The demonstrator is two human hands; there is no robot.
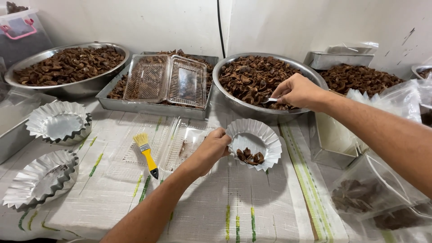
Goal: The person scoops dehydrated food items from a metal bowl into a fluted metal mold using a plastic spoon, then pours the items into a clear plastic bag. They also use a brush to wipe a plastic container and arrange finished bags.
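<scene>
Pinched between your left hand's thumb and fingers is the rim of a white fluted paper cup, held tilted at the centre of the frame above the white woven cloth with green and yellow stripes. Inside the cup lies a small heap of brown dried pieces. Your right hand is closed around a small metal utensil, whose tip rests among the dried brown pieces in the round steel bowl at upper centre. To the left of your left hand, a yellow-handled brush with pale bristles lies on the cloth. Two stacks of empty fluted cups sit at the left edge. A clear plastic clamshell lid rests on the rectangular steel tray at upper centre-left.
</scene>
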